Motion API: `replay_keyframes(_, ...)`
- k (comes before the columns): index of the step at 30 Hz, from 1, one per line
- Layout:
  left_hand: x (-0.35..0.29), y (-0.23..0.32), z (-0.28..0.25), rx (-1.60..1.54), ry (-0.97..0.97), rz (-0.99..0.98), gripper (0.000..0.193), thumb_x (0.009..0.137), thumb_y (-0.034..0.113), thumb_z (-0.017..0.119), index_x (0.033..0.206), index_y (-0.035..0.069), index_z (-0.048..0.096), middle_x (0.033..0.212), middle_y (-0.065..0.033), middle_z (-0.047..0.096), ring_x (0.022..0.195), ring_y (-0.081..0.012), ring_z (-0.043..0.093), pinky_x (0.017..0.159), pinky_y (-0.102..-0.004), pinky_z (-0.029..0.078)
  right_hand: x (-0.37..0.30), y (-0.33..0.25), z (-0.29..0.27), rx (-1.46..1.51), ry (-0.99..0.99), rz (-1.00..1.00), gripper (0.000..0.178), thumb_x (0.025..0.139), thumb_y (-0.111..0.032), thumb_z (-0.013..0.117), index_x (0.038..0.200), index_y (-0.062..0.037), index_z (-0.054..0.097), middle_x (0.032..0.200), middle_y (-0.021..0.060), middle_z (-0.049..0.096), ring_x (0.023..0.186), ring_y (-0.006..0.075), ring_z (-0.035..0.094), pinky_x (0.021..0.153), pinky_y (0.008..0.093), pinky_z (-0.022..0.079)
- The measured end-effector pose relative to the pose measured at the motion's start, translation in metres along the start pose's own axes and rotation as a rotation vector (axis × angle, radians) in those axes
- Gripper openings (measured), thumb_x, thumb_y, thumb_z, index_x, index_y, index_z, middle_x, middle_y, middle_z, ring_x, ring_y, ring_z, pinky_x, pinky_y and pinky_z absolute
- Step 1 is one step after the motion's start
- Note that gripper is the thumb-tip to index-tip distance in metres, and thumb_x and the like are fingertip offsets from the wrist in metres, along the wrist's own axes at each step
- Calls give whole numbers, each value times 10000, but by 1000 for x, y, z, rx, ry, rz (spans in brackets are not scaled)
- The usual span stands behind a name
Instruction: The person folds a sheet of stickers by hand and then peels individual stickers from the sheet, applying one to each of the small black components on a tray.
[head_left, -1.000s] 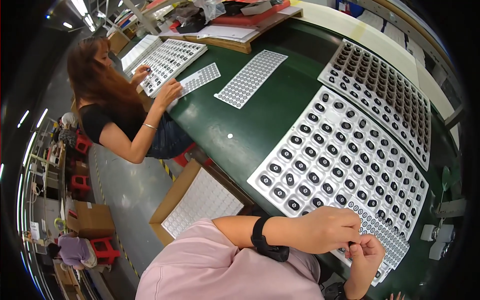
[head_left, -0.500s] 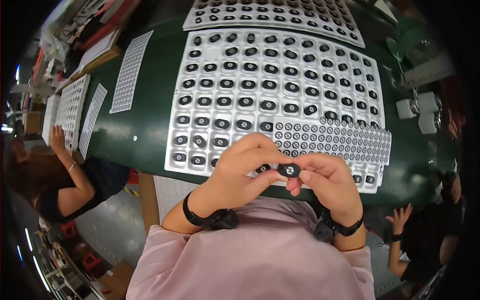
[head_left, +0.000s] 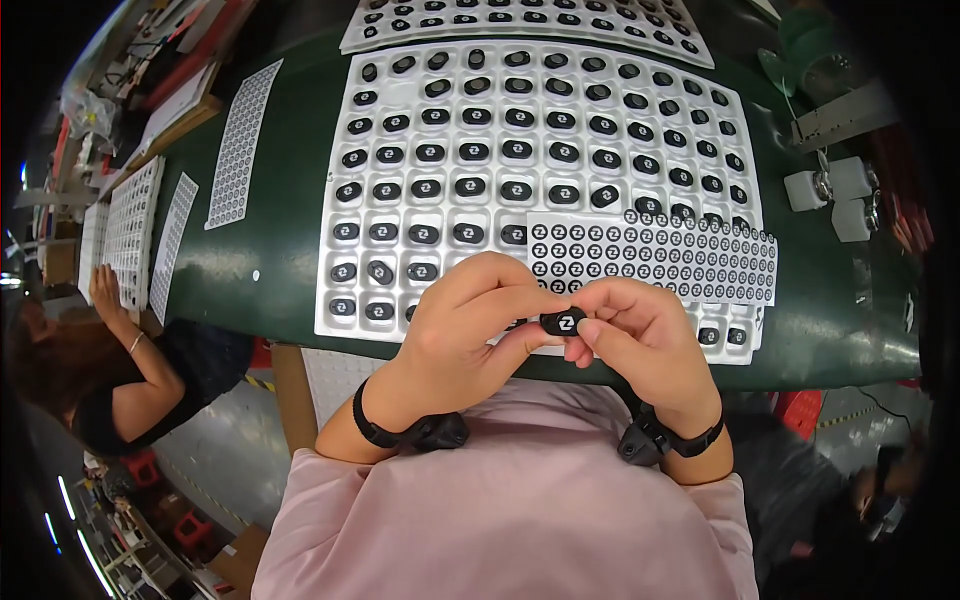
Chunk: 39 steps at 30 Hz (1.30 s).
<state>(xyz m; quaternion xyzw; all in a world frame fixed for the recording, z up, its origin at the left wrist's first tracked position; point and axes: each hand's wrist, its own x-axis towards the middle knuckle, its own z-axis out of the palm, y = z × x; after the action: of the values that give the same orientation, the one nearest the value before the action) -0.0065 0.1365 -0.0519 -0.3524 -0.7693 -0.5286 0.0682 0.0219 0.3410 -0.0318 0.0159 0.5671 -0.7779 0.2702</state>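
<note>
A small black oval piece (head_left: 564,322) with a white mark on its face is between my two hands, just over the near side of a white moulded tray (head_left: 328,310). My left hand (head_left: 465,318) pinches its left end between thumb and index finger. At its other end, the thumb of my right hand (head_left: 645,335) presses against it, fingers curled behind. Similar black pieces sit singly in the tray's pockets; several at the far rows show no white mark. A white sheet of round stickers (head_left: 650,258) lies over the tray's right part, partly hidden by my hands.
Another filled tray (head_left: 530,25) lies at the far edge. More sticker sheets (head_left: 243,150) rest on the green table (head_left: 285,240) at the left. White blocks (head_left: 850,195) stand at the right. A co-worker (head_left: 130,370) reaches to a tray at the left.
The view has shifted slightly, so tray and table sit a little higher and further left. My hands keep the same hold on the black piece. The person at the right has moved.
</note>
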Motion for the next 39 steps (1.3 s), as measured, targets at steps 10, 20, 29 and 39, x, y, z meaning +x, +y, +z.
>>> replay_keyframes(10, 3, -2, 5, 29, 16, 24, 305, 687, -3, 756, 982, 14, 681, 871, -83, 615, 750, -201, 585, 624, -290, 470, 3, 0, -3, 1, 28, 4, 152, 913, 0, 533, 1039, 44, 604, 872, 54, 641, 744, 93, 618, 667, 219, 508)
replay_keyframes(20, 2, -1, 10, 52, 53, 100, 337, 669, 65, 732, 997, 40, 659, 864, -76, 582, 768, -272, 581, 642, -353, 470, -3, 10, -1, -109, 99, 49, 145, 910, -54, 568, 1019, 29, 612, 785, 5, 597, 641, 53, 519, 572, 190, 413)
replay_keyframes(29, -6, 3, -4, 232, 50, 184, 259, 703, 149, 698, 929, 48, 625, 815, -54, 546, 759, -266, 574, 610, -358, 458, 7, 29, 6, -94, 95, -129, 51, 861, -38, 594, 841, -5, 561, 680, -4, 541, 559, 40, 448, 522, 179, 366)
replay_keyframes(39, -8, -29, -206, -98, 551, -470, 741, 848, -13, 584, 1476, 8, 192, 882, -133, 674, 725, -162, 647, 662, -280, 539, -12, -4, 4, -240, 280, -38, 102, 870, -38, 579, 770, -41, 556, 655, 16, 545, 553, 77, 444, 526, 211, 350)
